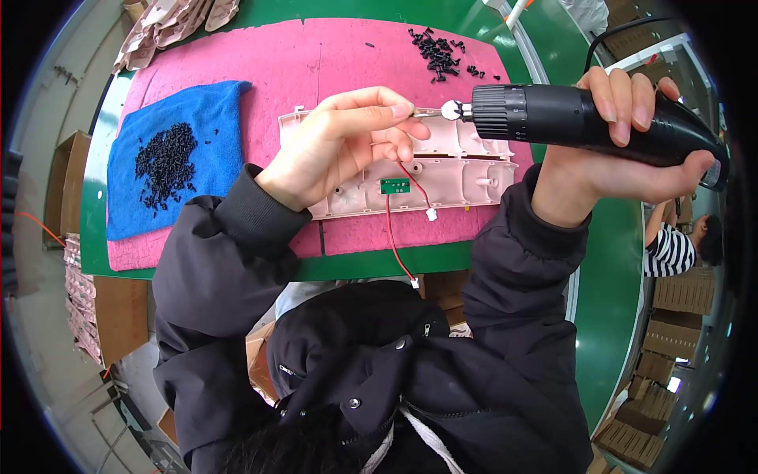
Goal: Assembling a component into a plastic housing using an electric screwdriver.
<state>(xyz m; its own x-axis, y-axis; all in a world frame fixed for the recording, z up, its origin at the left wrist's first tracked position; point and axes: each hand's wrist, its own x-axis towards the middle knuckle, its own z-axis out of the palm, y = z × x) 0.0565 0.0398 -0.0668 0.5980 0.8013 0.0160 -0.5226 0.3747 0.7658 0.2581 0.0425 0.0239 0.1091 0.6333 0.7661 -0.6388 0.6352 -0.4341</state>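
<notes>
My right hand (608,150) is wrapped round a black electric screwdriver (545,114), held level with its bit toward the left. The thumb and forefinger of my left hand (347,130) pinch the tip of the screwdriver bit (430,113). Whether a small screw is between these fingers is hidden. A white piece (451,110) sits round the bit near the tool's nose. Below my hands lie two pale pink plastic housing halves (466,178), partly covered by my left hand. A small green circuit board (395,186) with red wires and a white connector (431,214) rests on the nearer half.
A pink foam mat (276,63) covers part of the green table (608,316). Black screws (437,54) lie loose at its far right. More small black screws (166,162) are heaped on a blue cloth (225,118) at left. Pink parts (162,31) are piled at far left.
</notes>
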